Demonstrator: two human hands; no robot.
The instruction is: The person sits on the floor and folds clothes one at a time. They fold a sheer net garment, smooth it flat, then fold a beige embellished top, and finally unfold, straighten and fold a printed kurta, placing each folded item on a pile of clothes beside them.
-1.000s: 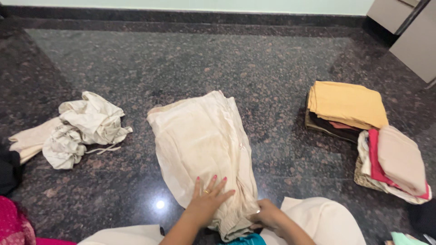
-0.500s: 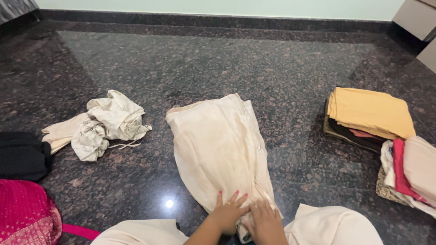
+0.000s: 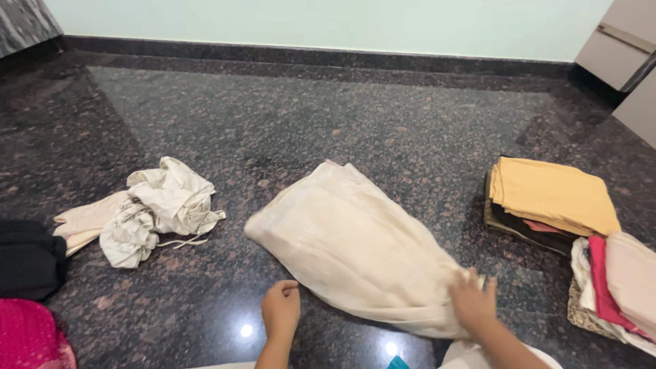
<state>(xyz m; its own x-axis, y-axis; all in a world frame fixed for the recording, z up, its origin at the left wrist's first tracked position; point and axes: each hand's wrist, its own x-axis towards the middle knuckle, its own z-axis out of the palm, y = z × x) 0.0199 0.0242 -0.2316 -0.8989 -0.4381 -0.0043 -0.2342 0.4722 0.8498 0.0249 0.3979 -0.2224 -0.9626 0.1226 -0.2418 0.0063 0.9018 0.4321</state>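
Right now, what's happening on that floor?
A person sits on the dark granite floor with a cream garment spread in front of them. The right hand grips its near corner; the left hand rests loosely closed just beside the cloth, not touching it. A crumpled cream pile lies to the left, and folded stacks sit on the right.

The dark granite floor (image 3: 273, 130) carries a cream garment (image 3: 355, 246), crumpled cloths (image 3: 150, 208) and folded stacks (image 3: 553, 198).
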